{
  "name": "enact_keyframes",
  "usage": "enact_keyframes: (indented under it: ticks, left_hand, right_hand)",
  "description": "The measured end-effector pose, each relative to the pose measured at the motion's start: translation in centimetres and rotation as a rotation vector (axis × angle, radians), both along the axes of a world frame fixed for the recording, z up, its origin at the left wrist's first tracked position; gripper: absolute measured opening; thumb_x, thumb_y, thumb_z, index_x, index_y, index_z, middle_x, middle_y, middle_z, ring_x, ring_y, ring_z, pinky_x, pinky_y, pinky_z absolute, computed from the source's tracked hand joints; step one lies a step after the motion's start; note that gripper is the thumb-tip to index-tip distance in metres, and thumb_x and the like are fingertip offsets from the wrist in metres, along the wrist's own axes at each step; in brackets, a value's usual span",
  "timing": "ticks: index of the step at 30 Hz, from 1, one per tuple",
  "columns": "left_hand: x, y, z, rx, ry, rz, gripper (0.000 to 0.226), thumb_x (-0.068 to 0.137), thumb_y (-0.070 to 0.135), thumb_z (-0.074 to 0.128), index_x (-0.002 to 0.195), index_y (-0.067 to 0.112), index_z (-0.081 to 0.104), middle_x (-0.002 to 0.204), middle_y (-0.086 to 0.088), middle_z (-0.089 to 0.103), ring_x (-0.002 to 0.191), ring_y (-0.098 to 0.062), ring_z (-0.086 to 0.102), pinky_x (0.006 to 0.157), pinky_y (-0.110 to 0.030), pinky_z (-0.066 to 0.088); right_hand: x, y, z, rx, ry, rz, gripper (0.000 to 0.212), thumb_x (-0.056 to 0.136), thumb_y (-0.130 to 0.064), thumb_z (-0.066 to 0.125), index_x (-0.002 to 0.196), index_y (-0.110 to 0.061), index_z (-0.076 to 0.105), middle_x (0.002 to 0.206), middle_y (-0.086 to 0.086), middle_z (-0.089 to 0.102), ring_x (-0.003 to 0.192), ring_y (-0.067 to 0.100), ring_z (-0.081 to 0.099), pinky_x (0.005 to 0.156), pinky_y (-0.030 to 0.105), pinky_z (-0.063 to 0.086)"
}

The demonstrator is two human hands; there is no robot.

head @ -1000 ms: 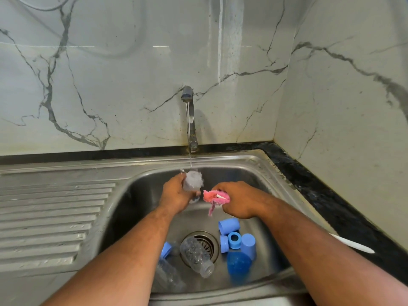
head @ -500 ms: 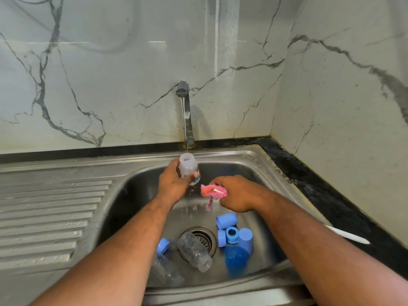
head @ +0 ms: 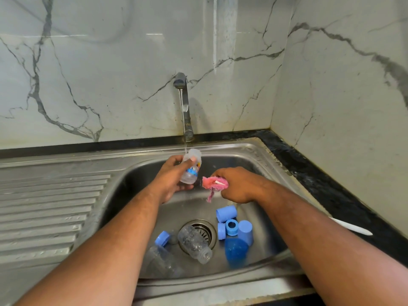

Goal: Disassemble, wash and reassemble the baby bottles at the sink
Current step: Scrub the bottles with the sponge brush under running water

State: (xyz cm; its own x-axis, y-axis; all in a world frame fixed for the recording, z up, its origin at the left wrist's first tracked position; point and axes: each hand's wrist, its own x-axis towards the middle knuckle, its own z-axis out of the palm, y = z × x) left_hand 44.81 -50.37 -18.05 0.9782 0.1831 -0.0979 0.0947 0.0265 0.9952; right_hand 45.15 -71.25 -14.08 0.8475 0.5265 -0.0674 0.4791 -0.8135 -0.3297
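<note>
The left hand (head: 170, 178) grips a clear baby bottle (head: 191, 166) round its body. The bottle is tilted, with its open mouth up and far, right under the thin stream of water (head: 183, 129) from the tap (head: 183, 100). The right hand (head: 237, 184), just right of the bottle, is clenched round a pink scrubber (head: 213, 183) with a white piece showing in it; a pink strip hangs from it. Both hands are above the far half of the steel sink (head: 254, 155).

On the sink floor, nearer than the right hand, lies a cluster of blue parts: a cap on its side (head: 226, 213), a ring collar (head: 231, 227) with a second collar (head: 221, 231) against its left, another cap (head: 245, 232) to the right, and a darker blue dome (head: 235, 250) nearest. A second clear bottle (head: 194, 244) lies across the drain (head: 204, 228), mouth towards the near right. A third clear bottle (head: 161, 261) lies at the near left with a blue collar (head: 163, 238) beside it.

The ribbed drainboard (head: 44, 217) runs off to the left. A white rod (head: 353, 227) shows beyond the right forearm over the dark bench (head: 320, 184); whether it joins the scrubber cannot be told.
</note>
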Motion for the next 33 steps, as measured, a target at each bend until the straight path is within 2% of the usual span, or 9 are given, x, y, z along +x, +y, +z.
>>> enact_keyframes:
  ticks: [5,10,13,15,21,25,27,31,33]
  left_hand:
    - [-0.1,1.9,-0.9,0.569,-0.127,0.034,0.059,0.071,0.034,0.092,0.120,0.030,0.061,0.119,0.005,0.064,0.104,-0.012,0.062,0.074,-0.018,0.050]
    - [0.0,1.8,0.9,0.519,-0.286,0.231,0.061,0.068,0.046,0.090,0.119,0.028,0.062,0.113,0.005,0.065,0.103,-0.015,0.063,0.075,-0.022,0.051]
    - [0.1,1.8,1.0,0.595,-0.362,0.252,0.070,0.063,0.060,0.087,0.126,0.042,0.063,0.125,0.004,0.064,0.114,-0.016,0.062,0.095,-0.036,0.056]
    - [-0.1,1.6,1.3,0.603,-0.390,0.263,0.079,0.065,0.052,0.090,0.136,0.038,0.058,0.132,0.003,0.062,0.117,-0.014,0.059,0.099,-0.030,0.052]
    - [-0.2,0.6,2.1,0.533,-0.424,0.355,0.066,0.069,0.041,0.091,0.124,0.023,0.059,0.113,0.008,0.065,0.098,-0.004,0.063,0.073,-0.007,0.050]
    - [-0.5,1.7,-0.9,0.779,-0.020,0.108,0.066,0.067,0.029,0.094,0.125,0.019,0.063,0.118,-0.004,0.068,0.097,-0.013,0.062,0.077,-0.022,0.052]
    - [-0.6,1.7,-0.9,0.810,-0.099,0.181,0.066,0.071,0.027,0.092,0.128,0.018,0.061,0.121,-0.004,0.067,0.099,-0.013,0.060,0.079,-0.020,0.047]
    - [-0.4,0.8,1.5,0.625,-0.374,0.333,0.056,0.082,0.038,0.082,0.129,0.026,0.053,0.116,0.008,0.060,0.093,-0.002,0.060,0.069,-0.011,0.046]
    - [-0.7,1.0,0.0,0.747,-0.107,0.149,0.057,0.078,0.034,0.086,0.126,0.025,0.056,0.117,0.004,0.063,0.089,-0.004,0.059,0.064,-0.013,0.045]
  right_hand:
    - [0.1,-0.2,0.1,0.002,0.003,-0.001,0.047,0.089,-0.012,0.064,0.132,-0.030,0.059,0.117,-0.002,0.067,0.099,0.019,0.063,0.087,0.038,0.056]
    - [0.2,-0.2,0.2,0.021,-0.015,-0.014,0.045,0.090,-0.012,0.063,0.132,-0.030,0.059,0.119,-0.002,0.068,0.100,0.018,0.063,0.088,0.039,0.056]
    - [0.3,-0.2,0.0,0.012,-0.018,-0.020,0.046,0.089,-0.014,0.064,0.132,-0.031,0.059,0.119,-0.002,0.068,0.099,0.018,0.063,0.088,0.040,0.056]
    - [0.3,-0.2,-0.1,0.009,-0.022,-0.024,0.045,0.089,-0.014,0.064,0.131,-0.032,0.059,0.118,-0.003,0.068,0.098,0.019,0.063,0.087,0.041,0.056]
    - [0.3,0.1,0.2,0.080,-0.094,-0.033,0.044,0.088,-0.017,0.064,0.128,-0.036,0.059,0.117,-0.005,0.069,0.099,0.018,0.064,0.086,0.040,0.057]
    - [0.2,0.2,0.2,0.112,-0.109,-0.037,0.050,0.086,-0.016,0.063,0.130,-0.039,0.057,0.120,-0.007,0.068,0.101,0.018,0.064,0.088,0.041,0.057]
    - [0.1,0.2,0.1,0.091,-0.113,-0.024,0.051,0.086,-0.016,0.062,0.131,-0.040,0.056,0.122,-0.006,0.068,0.103,0.019,0.063,0.088,0.040,0.057]
    - [-0.2,0.3,0.8,0.174,-0.213,-0.035,0.045,0.088,-0.016,0.060,0.127,-0.038,0.056,0.114,-0.005,0.068,0.098,0.020,0.062,0.082,0.040,0.056]
    - [-0.3,0.4,0.9,0.182,-0.238,-0.034,0.045,0.087,-0.018,0.059,0.127,-0.037,0.055,0.114,-0.004,0.068,0.098,0.021,0.062,0.081,0.041,0.056]
